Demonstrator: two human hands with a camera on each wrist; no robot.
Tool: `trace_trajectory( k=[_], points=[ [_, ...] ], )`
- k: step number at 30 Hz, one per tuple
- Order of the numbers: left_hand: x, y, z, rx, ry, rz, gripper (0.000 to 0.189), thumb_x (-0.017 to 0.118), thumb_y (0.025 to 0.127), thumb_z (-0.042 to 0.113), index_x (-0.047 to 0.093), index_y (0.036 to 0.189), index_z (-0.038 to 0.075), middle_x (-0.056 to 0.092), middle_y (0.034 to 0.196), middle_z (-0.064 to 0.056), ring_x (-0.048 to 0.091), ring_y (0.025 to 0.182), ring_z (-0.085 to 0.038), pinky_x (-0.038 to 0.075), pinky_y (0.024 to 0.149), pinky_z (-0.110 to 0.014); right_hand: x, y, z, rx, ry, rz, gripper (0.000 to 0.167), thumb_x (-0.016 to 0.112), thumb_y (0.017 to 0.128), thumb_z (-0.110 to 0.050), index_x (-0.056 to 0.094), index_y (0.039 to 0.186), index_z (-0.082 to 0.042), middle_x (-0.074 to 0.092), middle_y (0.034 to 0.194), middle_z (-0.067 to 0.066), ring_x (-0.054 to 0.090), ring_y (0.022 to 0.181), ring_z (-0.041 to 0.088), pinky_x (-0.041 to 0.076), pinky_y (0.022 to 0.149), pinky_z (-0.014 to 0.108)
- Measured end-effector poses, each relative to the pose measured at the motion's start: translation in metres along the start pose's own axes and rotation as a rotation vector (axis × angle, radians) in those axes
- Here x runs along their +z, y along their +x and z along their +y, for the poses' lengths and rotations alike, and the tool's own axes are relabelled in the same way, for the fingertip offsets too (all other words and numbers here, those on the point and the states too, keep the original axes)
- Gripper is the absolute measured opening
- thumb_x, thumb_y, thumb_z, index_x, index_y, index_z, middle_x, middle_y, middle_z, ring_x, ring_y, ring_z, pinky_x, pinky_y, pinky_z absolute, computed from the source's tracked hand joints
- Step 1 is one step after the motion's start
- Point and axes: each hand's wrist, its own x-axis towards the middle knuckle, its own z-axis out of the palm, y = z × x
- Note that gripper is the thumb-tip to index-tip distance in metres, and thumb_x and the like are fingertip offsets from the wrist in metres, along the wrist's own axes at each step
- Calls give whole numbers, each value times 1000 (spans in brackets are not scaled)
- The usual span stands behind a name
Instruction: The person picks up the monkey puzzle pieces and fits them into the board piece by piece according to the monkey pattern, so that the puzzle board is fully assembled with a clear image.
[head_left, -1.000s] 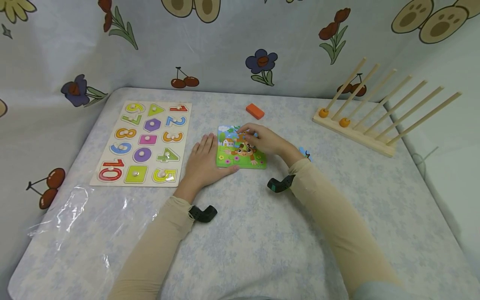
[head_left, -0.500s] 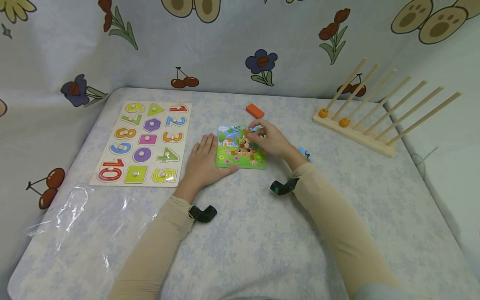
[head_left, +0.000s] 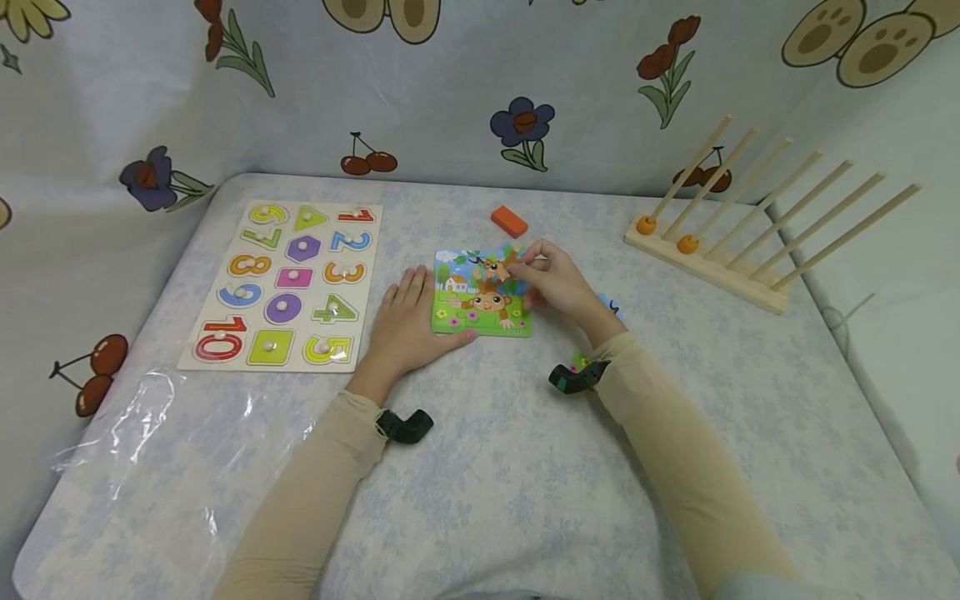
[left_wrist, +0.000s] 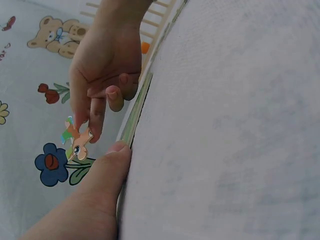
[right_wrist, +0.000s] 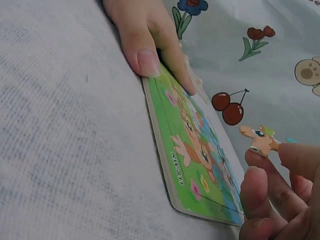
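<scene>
My left hand (head_left: pixel 405 325) lies with straight fingers along the left side of a small picture puzzle board (head_left: pixel 480 321), its thumb at the board's near edge. The board shows a monkey, a house and flowers on green. Over its upper right part, my right hand (head_left: pixel 558 279) pinches a jigsaw piece (right_wrist: pixel 261 140) between thumb and fingertips. The piece carries part of a monkey's face with an eye. From the left wrist view, the held puzzle piece (left_wrist: pixel 78 144) is raised above the board. Part of the board's right side is hidden behind the right hand.
Loose puzzle pieces (head_left: pixel 611 305) lie right of the board, partly behind the right wrist. An orange block (head_left: pixel 510 221) sits behind it. A number puzzle board (head_left: pixel 281 287) stands left, a wooden peg rack (head_left: pixel 708 267) at back right. Clear plastic wrap (head_left: pixel 142 425) lies front left.
My right hand has shifted rightward and lifted the puzzle piece towards the board's upper right. A green piece now shows by the right wrist. My left hand has stayed in place.
</scene>
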Motion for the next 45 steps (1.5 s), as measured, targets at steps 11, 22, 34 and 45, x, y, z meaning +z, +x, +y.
trace_trajectory(
  k=[11,22,34,45],
  points=[
    [2,2,-2,3,2,1,125,48,76,88,4,160,6,5,169,-11,2,157,-27,7,127,-47,1,-3,9,-38,126,-15,20,69,94,-23,52,94,-13,69,85,-1,53,48,15,35,43,26],
    [3,2,-2,-3,5,3,126,48,75,88,5,160,6,5,169,-11,1,157,-27,7,127,-46,5,-6,11,-92,192,11,20,69,94,-23,56,103,-11,69,86,7,58,50,15,47,46,27],
    [2,2,-1,-6,-3,4,126,50,75,87,5,160,6,5,169,-10,1,157,-27,6,127,-46,4,-4,10,-100,191,49,19,69,94,-22,59,104,-9,70,94,-1,63,69,14,54,63,24],
    [1,1,-1,-11,-4,-8,126,48,75,88,3,160,6,2,169,-10,-1,157,-26,5,127,-46,6,-3,9,-89,103,14,26,65,97,-23,61,122,-14,73,96,5,68,63,17,54,56,28]
  ],
)
